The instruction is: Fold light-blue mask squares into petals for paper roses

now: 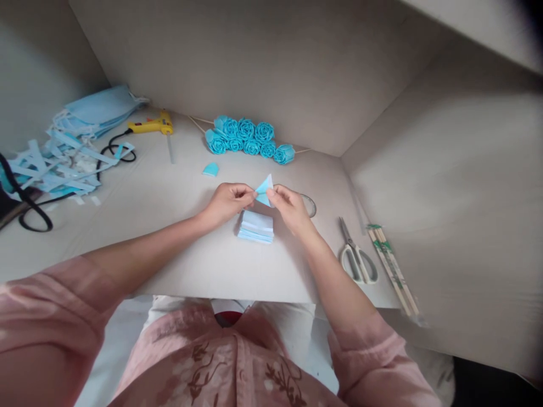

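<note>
Between both hands is a small piece of blue and white mask fabric (264, 191), folded to a pointed shape and held above the table. My left hand (232, 200) pinches its left corner. On its right side, the thumb and fingers of my right hand (291, 206) are closed on the same piece. Just below the hands lies a stack of cut fabric pieces (255, 227), pale blue and white. A single blue petal-shaped piece (210, 169) rests beyond my left hand. Partly hidden behind my right hand is a round ring-like item (311, 206), perhaps a tape roll.
Blue fabric roses (246, 129) on sticks lie at the back. To the left are a yellow glue gun (150, 124) with a black cord, stacked face masks (102, 107) and fabric scraps (63, 164). Scissors (356, 257) and wrapped wooden sticks (392, 271) lie at the right.
</note>
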`<action>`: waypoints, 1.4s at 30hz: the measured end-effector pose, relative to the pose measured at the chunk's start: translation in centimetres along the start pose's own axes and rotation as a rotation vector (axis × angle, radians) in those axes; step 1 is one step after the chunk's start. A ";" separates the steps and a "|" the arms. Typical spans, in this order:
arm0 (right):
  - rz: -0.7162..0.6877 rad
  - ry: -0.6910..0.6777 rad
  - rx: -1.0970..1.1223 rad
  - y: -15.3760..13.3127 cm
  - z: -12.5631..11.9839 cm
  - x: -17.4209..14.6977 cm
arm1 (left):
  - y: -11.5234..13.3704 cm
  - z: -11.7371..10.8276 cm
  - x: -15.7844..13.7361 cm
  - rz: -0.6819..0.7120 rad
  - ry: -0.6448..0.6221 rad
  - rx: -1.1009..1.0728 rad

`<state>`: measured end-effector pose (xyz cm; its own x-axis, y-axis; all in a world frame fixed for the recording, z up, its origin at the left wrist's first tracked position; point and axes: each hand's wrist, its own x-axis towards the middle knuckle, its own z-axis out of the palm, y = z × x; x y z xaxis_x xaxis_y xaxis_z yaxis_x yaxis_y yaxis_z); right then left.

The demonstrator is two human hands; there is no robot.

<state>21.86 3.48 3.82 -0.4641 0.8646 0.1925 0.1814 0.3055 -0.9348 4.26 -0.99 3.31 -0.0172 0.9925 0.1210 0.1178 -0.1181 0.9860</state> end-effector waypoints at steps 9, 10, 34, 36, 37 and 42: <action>0.014 0.001 -0.039 0.5 0.0 0.1 | -0.2 -0.1 0.0 0.031 -0.110 0.012; 0.019 -0.001 -0.046 0.4 0.1 0.0 | -0.2 -0.1 0.0 0.041 -0.118 0.014; -0.346 -0.041 -0.246 -0.3 -1.6 0.0 | 0.1 -0.4 0.4 -0.071 -0.104 -0.208; -0.323 -0.034 -0.211 -0.1 -1.5 0.1 | 0.0 -0.3 0.4 -0.043 -0.089 -0.181; -0.303 -0.030 -0.189 0.0 -1.3 0.1 | -0.1 -0.3 0.4 -0.030 -0.083 -0.167; -0.168 0.011 -0.045 0.6 -0.5 0.1 | -0.6 -0.4 0.4 0.015 -0.099 -0.126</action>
<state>22.37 3.98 3.48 -0.4818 0.8043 0.3479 0.1412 0.4631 -0.8750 3.78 -0.51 2.85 0.0822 0.9881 0.1297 -0.0084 -0.1294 0.9916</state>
